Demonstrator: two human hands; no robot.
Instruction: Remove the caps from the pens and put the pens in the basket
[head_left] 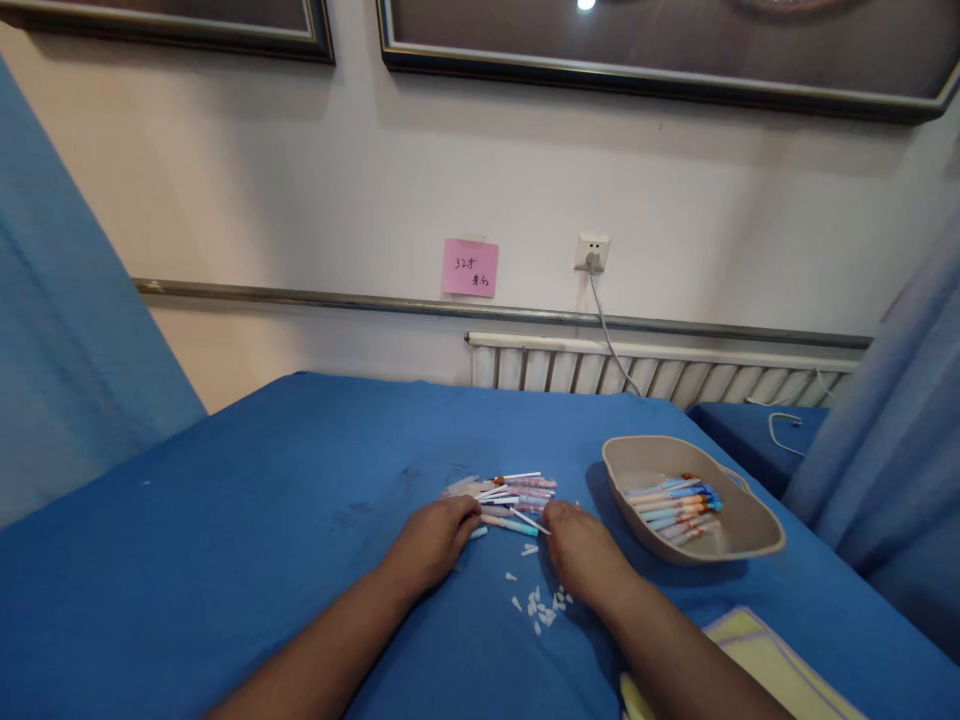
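My left hand [435,538] is closed at the left side of a loose pile of slim pens and parts [534,486]. From its fingertips a pale orange pen barrel with a light blue end [511,524] sticks out to the right. My right hand [583,548] is pinched at the pile's right side, with the end of a thin white stick [529,521] at its fingertips. More white sticks [501,497] lie across the pile between both hands. Small white tapered pieces [546,612] are scattered on the blue cloth just below. Both hands partly hide the pile.
A beige basket [622,447] holding several coloured pens [675,505] stands right of my right hand. Yellow folded cloth [761,660] lies under my right forearm. A blue sheet [247,500] covers the table. Curtains [67,300] hang at both sides; a radiator [570,368] is behind.
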